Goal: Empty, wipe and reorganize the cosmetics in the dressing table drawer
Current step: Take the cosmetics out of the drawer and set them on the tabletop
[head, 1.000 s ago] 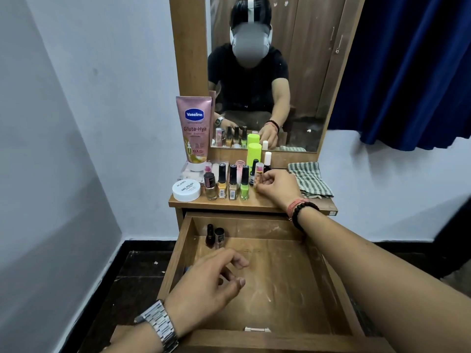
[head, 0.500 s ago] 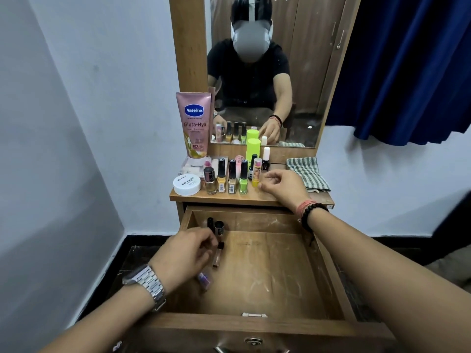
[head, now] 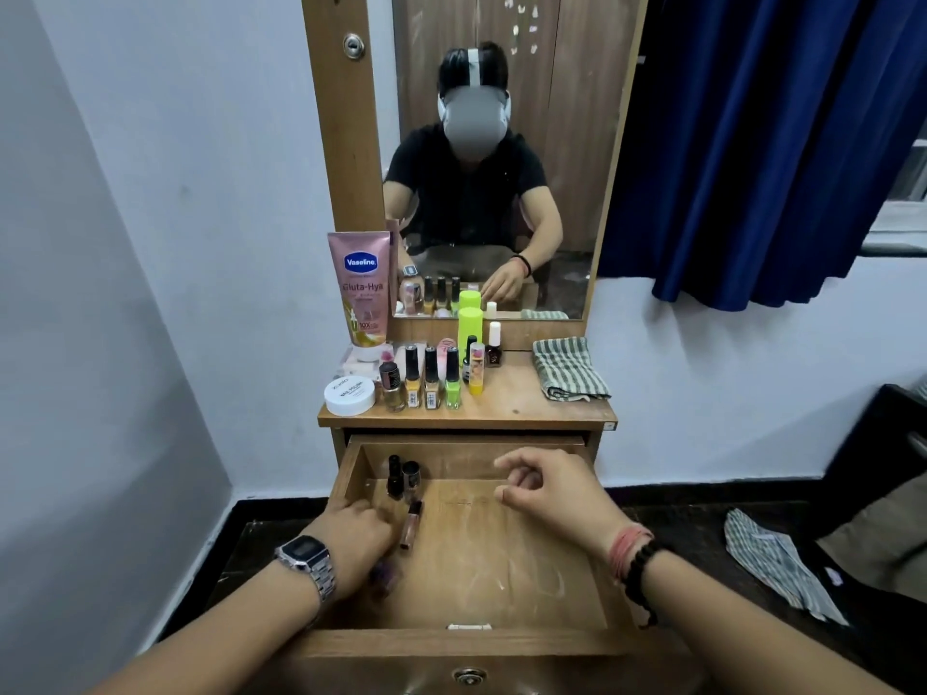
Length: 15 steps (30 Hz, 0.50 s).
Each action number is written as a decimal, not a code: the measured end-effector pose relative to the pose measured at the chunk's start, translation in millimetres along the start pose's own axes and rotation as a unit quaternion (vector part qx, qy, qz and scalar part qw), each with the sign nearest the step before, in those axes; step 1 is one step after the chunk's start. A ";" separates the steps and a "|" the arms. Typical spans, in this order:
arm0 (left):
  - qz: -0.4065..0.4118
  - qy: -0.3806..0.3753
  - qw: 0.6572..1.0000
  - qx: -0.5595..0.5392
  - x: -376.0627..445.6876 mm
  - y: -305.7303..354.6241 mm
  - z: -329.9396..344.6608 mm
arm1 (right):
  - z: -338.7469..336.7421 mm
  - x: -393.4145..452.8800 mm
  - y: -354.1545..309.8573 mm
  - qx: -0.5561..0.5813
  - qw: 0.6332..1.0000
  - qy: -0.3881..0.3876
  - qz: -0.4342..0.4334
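drawer open, wooden | two dark bottles upright, back-left corner | pink tube lying beside

A pink lotion tube with a blue oval logo stands beside a neon green cylindrical bottle. A round white plastic jar sits near small glass bottles of yellow and neon green nail polish, both black-capped. A green-and-white striped folded cloth lies on the brown wooden dressing table top. A dark blue curtain hangs against the pale lavender wall.
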<state>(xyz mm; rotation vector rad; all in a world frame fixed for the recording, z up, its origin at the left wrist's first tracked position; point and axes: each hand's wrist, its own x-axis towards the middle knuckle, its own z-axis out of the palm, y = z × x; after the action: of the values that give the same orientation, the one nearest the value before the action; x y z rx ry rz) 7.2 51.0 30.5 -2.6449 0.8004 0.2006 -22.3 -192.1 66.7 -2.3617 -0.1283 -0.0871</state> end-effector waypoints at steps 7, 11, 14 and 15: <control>0.027 -0.014 1.000 0.005 -0.7 2.5 -2.9 | 11.6 -18.1 -5.9 0.000 0.998 -0.059 -0.010; 0.030 0.052 0.995 -0.085 -4.6 4.1 -7.3 | 14.2 -23.8 -3.6 0.007 0.996 -0.092 -0.002; 0.016 0.136 0.971 -0.194 -7.0 5.9 -17.0 | 16.6 -28.3 -3.8 0.029 0.993 -0.112 0.002; 0.014 0.164 0.958 -0.234 -7.4 7.7 -21.3 | 17.1 -29.1 -4.8 0.037 0.993 -0.109 -0.001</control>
<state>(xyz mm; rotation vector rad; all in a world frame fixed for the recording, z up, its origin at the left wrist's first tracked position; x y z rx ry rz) -2.7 40.6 49.6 -3.1684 0.9974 -0.0567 -51.4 -178.7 54.9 -2.2920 -0.2343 0.1730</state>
